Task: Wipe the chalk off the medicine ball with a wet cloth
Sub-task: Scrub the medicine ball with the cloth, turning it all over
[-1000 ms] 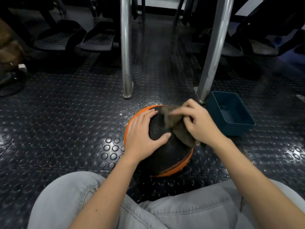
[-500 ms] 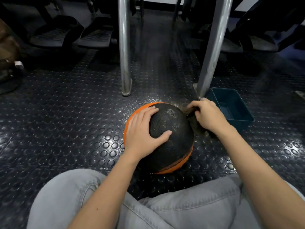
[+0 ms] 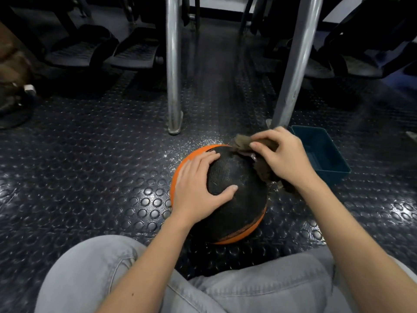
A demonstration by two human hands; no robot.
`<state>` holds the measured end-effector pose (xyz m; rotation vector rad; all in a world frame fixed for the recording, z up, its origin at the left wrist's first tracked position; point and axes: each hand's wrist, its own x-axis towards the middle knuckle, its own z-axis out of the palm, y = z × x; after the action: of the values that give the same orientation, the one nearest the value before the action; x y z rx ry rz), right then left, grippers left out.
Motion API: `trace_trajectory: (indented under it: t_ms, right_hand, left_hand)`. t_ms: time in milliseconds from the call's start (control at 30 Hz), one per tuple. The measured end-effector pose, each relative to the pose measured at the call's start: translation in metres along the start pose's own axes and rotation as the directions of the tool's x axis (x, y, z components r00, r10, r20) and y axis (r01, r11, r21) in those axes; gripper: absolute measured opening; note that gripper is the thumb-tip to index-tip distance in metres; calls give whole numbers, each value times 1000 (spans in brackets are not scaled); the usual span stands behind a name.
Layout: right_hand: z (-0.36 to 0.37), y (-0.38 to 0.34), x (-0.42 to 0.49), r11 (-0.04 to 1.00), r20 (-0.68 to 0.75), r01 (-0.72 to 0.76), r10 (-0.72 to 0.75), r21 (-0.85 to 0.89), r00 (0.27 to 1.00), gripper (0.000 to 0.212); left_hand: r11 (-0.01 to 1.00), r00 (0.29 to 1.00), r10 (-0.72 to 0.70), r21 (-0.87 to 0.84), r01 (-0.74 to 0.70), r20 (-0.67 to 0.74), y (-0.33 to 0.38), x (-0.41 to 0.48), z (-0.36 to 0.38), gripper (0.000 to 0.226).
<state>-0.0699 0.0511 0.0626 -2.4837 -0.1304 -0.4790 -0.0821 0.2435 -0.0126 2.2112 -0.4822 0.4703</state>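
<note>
Right, nearest first: ball (image 3: pixel 237 199) sits on the studded floor (image 3: pixel 90 177) just ahead of the knees. Left hand (image 3: pixel 198 184) lies flat on its near-left top, fingers spread, bracing and gripping nothing. Right hand (image 3: pixel 286 159) has the cloth (image 3: pixel 244 143) bunched in curled fingers, pressed on the ball's far-right shoulder. Advice: brace hard with the left so the ball can't roll, wipe in overlapping arcs, then turn it to reach the underside (can't make out chalk from here, the texture hides it). Fold to a clean face often. Re-wet at the blue tub (image 3: pixel 325 154) just beyond the right hand, by the steel leg (image 3: pixel 293 75), if it holds water.
</note>
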Motion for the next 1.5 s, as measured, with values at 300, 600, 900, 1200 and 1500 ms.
trace_trajectory:
  t_ms: [300,600,900,1200,1500]
  right_hand:
    - [7,11,0,992,69,-64,71,-105,995,15]
    - [10,6,4,989,81,-11,23,-148,996,15]
    - [5,12,9,979,187,-63,100,-193,977,18]
    - [8,3,10,988,203,-66,95,-142,975,18]
    - [13,-5,8,998,180,-34,43,-51,983,17]
  left_hand:
    - [1000,999,-27,-9,27,31,3,0,-1,74]
    - [1000,1000,-5,-7,5,13,4,1,1,75]
    - [1000,1000,13,-1,-13,-7,6,-2,2,75]
    - [1000,1000,16,4,-16,-10,6,-3,2,75]
    - [1000,1000,18,11,-18,-23,8,-2,1,76]
